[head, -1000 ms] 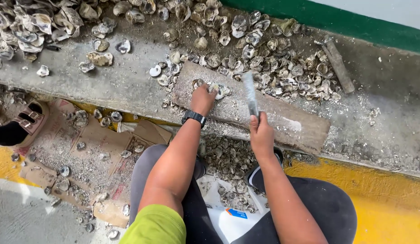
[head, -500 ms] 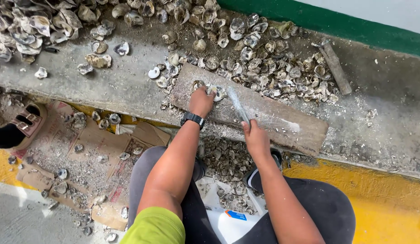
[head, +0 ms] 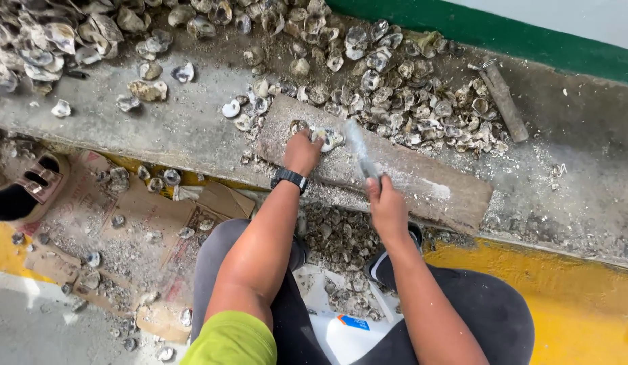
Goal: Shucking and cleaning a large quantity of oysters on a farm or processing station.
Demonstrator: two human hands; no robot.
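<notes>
My left hand (head: 302, 152) presses an oyster shell (head: 327, 138) down on a grey wooden board (head: 429, 186) that lies on a concrete ledge. A black watch is on that wrist. My right hand (head: 386, 203) grips the handle of a flat metal blade (head: 358, 147), blurred by motion, with its tip pointing up and left toward the shell. The blade is just to the right of the left hand.
Heaps of oyster shells (head: 408, 101) cover the concrete ledge (head: 179, 128) behind the board and at the far left. A rusty metal tool (head: 503, 100) lies at the right. Shell fragments and torn cardboard (head: 125, 230) litter the floor by my knees. A white container (head: 341, 331) sits between my legs.
The blade has swung down from upright and moved left toward the shell under the left hand. The left hand has stayed on the board.
</notes>
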